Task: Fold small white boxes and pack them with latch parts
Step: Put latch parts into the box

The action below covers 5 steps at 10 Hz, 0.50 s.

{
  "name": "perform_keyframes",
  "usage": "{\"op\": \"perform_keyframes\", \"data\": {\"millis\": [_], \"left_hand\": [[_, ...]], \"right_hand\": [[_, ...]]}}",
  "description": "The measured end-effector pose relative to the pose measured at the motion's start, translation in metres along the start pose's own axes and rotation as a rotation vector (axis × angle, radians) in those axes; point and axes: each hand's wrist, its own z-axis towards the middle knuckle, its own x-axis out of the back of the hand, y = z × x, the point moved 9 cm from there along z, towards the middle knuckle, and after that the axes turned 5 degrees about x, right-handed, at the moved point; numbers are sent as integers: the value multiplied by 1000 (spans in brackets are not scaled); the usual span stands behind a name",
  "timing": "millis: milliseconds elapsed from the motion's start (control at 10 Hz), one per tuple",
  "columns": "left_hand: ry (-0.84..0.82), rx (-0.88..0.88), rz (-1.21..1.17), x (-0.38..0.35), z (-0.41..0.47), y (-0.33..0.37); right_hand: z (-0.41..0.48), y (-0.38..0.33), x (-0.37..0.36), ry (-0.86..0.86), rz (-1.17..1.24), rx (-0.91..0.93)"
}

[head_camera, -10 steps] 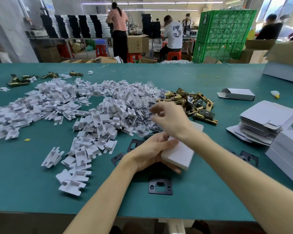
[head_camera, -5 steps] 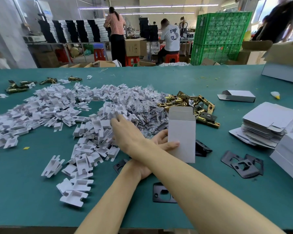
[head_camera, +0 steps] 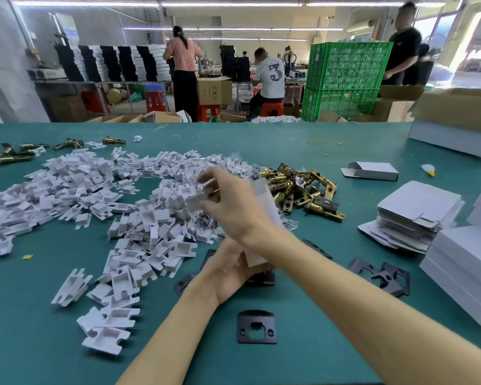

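Only legible mark: "3" on the seated worker's shirt (head_camera: 272, 72). Your right hand (head_camera: 233, 209), crossed over your left arm, pinches a white insert (head_camera: 196, 202). Your left hand (head_camera: 225, 273) grips the upright white box (head_camera: 265, 209) above the table (head_camera: 39, 329).

A big work room lies behind the wide green surface (head_camera: 261, 140). A grey wall (head_camera: 0, 65) stands on the left. Long white lights (head_camera: 161, 4) shine on the ceiling. Tall green crates (head_camera: 345, 79) stand on the right, with red stools (head_camera: 154, 101) near the middle. Bright daylight (head_camera: 478, 51) comes in far right.
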Motion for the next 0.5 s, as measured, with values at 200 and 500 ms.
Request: {"op": "perform_keyframes", "data": {"millis": [200,500], "left_hand": [[-216,-8,-147,-27,-24,17],[-344,-36,79,-44,-27,13]], "right_hand": [[-1,24,92,217,-8,-78],[-23,37,129,105,-226,-61]]}}
